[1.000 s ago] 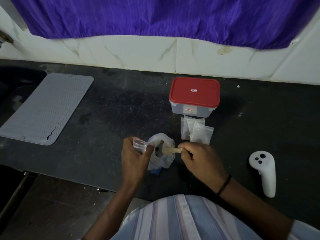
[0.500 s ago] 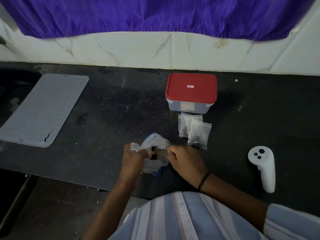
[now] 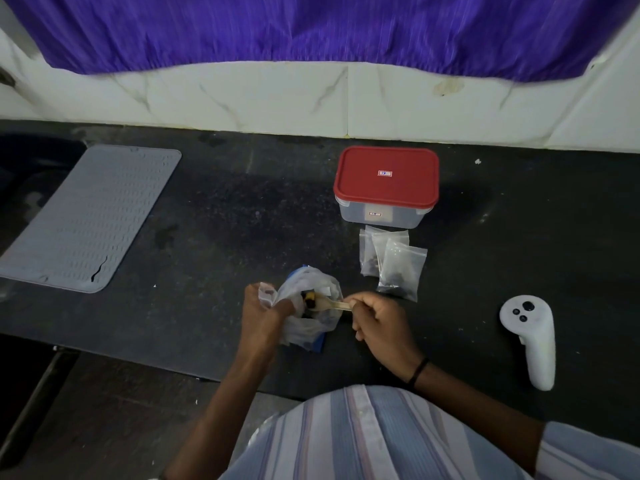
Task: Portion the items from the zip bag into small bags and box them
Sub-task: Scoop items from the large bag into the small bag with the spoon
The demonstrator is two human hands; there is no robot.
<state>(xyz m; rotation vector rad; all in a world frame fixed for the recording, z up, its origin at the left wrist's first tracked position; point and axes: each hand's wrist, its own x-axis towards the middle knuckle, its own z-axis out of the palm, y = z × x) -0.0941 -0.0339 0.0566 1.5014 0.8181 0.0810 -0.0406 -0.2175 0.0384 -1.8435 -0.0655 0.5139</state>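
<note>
Gripping the crumpled mouth of the zip bag [image 3: 308, 320] together with a small clear bag [image 3: 267, 295], the left hand [image 3: 262, 320] is keeping both at the front edge of the dark counter [image 3: 242, 220], its fingers curled round the plastic. The right hand [image 3: 377, 322] is pinching the handle of a pale wooden spoon [image 3: 329, 304], fingers clenched on it, and the bowl of the spoon is sitting inside the opening of the zip bag among dark contents that are too small to identify. Two filled small bags [image 3: 393, 265] are lying overlapped just behind the right hand, touching each other and resting just in front of the box [image 3: 384, 214]. The box is standing toward the back of the counter, right of centre, with its red lid [image 3: 386, 176] seated on it. A grey mat [image 3: 86, 216] is lying at the left end of the counter, well apart from the hands. A white controller [image 3: 530, 337] is lying near the right front edge. A purple curtain [image 3: 311, 29] is hanging above the white wall behind the counter.
</note>
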